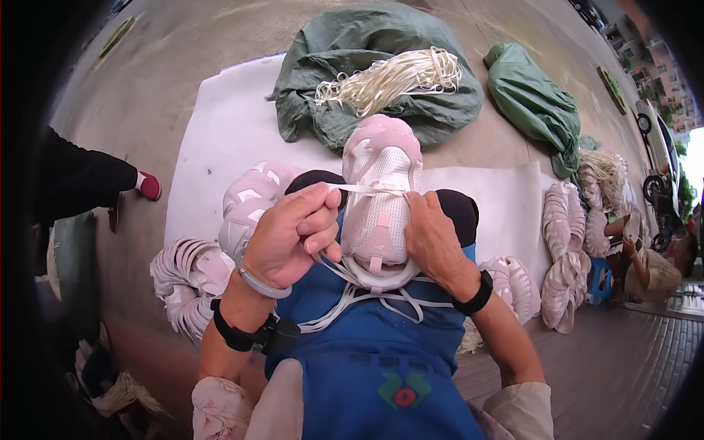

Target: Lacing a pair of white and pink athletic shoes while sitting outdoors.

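A pink and white shoe upper (378, 220) rests across my lap, its toe pointing away from me. A white shoelace (357, 189) runs tight across its front part. My left hand (297, 231), left of the upper, is closed with the lace pinched between thumb and forefinger. On the other side my right hand (436, 235) grips the upper's edge, its fingertips beside the lace; whether they also pinch the lace is hidden. Loose white lace ends (352, 293) trail over my blue apron (345, 330).
Stacked pink uppers lie left (192, 282) and right (565, 257). Ahead, a bundle of white laces (396, 77) tops a green sack (323, 44); another green sack (529, 95) lies right. A white sheet (213, 139) covers the ground. People are at both sides.
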The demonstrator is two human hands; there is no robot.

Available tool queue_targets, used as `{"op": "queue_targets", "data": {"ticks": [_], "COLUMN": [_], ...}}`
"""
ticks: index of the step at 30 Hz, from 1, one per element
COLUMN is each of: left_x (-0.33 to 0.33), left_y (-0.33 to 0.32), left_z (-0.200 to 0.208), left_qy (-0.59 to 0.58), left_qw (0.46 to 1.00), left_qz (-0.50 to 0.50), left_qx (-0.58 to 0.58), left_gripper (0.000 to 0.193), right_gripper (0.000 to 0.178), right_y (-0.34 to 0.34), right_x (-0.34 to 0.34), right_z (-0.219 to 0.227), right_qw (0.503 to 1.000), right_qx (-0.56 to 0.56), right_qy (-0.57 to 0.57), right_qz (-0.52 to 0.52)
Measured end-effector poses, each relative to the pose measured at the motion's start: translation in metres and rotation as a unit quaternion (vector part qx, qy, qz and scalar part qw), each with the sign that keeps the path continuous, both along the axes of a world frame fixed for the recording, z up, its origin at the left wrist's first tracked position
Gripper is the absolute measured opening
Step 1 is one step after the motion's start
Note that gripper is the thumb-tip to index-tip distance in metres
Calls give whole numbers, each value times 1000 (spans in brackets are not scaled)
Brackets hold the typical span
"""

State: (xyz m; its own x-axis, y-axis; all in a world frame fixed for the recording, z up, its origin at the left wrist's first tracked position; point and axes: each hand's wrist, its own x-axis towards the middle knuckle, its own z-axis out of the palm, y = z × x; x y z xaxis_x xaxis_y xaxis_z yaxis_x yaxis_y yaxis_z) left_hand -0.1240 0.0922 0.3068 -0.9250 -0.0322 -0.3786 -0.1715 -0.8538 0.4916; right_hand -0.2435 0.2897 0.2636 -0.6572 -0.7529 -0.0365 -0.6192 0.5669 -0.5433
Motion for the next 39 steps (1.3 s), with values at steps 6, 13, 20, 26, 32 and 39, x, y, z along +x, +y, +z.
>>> {"op": "queue_targets", "data": {"ticks": [6, 13, 20, 26, 32, 39], "left_x": [8, 20, 25, 48, 53, 43], "left_y": [10, 8, 15, -7, -28, -40], "left_z": [15, 2, 52, 61, 69, 64], "left_qy": [4, -1, 59, 61, 139, 154], "left_qw": [998, 994, 993, 993, 982, 971], "left_qz": [3, 9, 53, 90, 121, 180], "left_qx": [61, 111, 87, 45, 48, 41], "left_gripper": [26, 28, 29, 30, 28, 25], "right_gripper": [37, 30, 27, 24, 24, 25], "right_y": [20, 70, 113, 75, 36, 18], "right_x": [-2, 2, 16, 36, 38, 21], "right_z": [19, 54, 111, 84, 76, 47], "right_qw": [998, 897, 752, 850, 782, 615], "right_qx": [-57, -60, -238, -101, -168, -276], "right_qy": [-29, -434, -614, -510, -598, -710], "right_qz": [15, -49, -12, 84, -51, -202]}}
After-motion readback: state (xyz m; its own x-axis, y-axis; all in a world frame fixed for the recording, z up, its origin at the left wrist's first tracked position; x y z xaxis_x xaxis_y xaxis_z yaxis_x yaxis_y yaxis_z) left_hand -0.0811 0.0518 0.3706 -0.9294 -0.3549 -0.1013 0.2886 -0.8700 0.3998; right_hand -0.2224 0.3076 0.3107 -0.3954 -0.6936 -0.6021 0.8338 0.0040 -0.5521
